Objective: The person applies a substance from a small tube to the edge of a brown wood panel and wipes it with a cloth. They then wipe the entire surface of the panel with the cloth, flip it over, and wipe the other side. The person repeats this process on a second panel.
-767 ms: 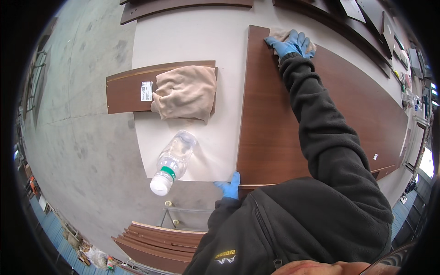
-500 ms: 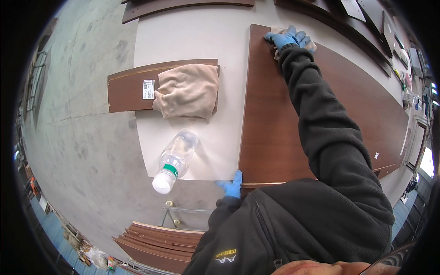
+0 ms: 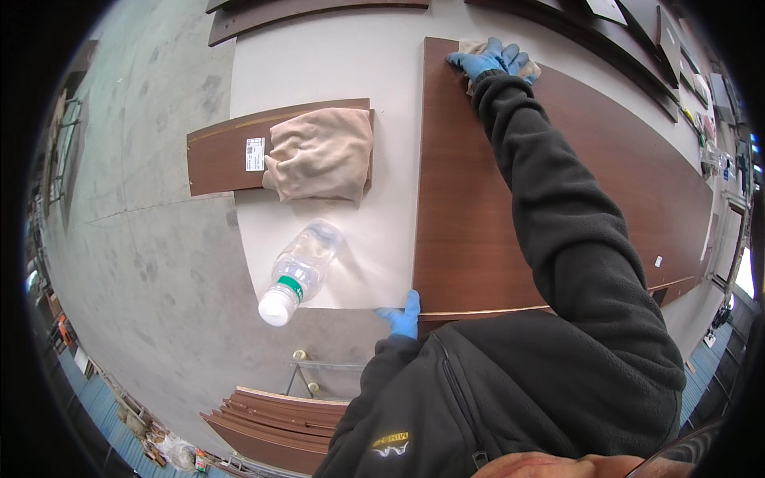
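Observation:
A pale beige cloth lies bunched under my right hand, pressed to the far left end of a large reddish-brown wood panel. That hand wears a blue glove, and its fingers bend over the cloth. My left hand, also blue-gloved, rests at the panel's near left corner with thumb and fingers apart, touching the edge. To its left a clear plastic bottle with a white cap and green band stands on the white table.
A folded beige cloth covers part of a smaller brown board that overhangs the table's left edge. Dark boards lie along the far side. Below left, several brown boards are stacked by a metal frame.
The view has shifted slightly. My right hand stays on the cloth at the panel's far end, and my left hand remains at the near corner.

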A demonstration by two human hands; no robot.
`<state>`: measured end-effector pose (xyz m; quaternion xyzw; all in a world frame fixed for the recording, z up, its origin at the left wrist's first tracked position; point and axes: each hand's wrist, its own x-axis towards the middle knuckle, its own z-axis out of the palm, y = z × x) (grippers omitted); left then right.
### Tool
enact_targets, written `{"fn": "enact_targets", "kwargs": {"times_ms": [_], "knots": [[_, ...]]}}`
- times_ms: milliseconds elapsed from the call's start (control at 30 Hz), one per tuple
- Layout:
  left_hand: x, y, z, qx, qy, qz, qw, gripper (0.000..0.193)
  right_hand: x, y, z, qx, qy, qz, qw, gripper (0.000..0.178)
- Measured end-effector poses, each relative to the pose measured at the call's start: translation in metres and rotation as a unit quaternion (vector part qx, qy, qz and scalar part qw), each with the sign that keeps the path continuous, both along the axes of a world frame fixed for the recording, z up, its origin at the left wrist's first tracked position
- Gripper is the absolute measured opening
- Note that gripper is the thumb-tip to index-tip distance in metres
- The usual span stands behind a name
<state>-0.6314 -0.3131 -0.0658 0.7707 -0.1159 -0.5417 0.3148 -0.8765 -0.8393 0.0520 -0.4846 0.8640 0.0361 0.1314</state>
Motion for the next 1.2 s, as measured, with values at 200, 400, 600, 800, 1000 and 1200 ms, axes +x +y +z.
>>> {"fn": "enact_targets", "kwargs": {"times_ms": [200,400,600,800,1000,1200], "knots": [[0.098,-0.003,0.047,0.112,0.193,-0.012,0.975,0.041,-0.021,0.021,-0.012,-0.045,0.002,0.112,0.993,0.097],[0.294,-0.095,0.073,0.078,0.040,0.139,0.986,0.039,-0.021,0.021,-0.031,-0.108,0.004,0.111,0.988,0.090],[0.383,-0.276,0.048,-0.122,-0.062,0.157,0.978,0.063,-0.023,0.022,-0.034,-0.080,0.012,0.118,0.990,0.083],[0.376,-0.393,0.034,-0.138,0.302,0.230,0.915,0.054,-0.015,0.045,-0.046,-0.195,0.069,0.150,0.967,0.073],[0.341,-0.415,0.054,-0.187,0.277,0.220,0.917,0.051,-0.007,0.052,-0.053,-0.264,0.127,0.161,0.942,0.071],[0.336,-0.415,0.063,-0.228,0.308,0.165,0.909,0.065,-0.007,0.065,-0.054,-0.250,0.123,0.142,0.950,0.073]]}}
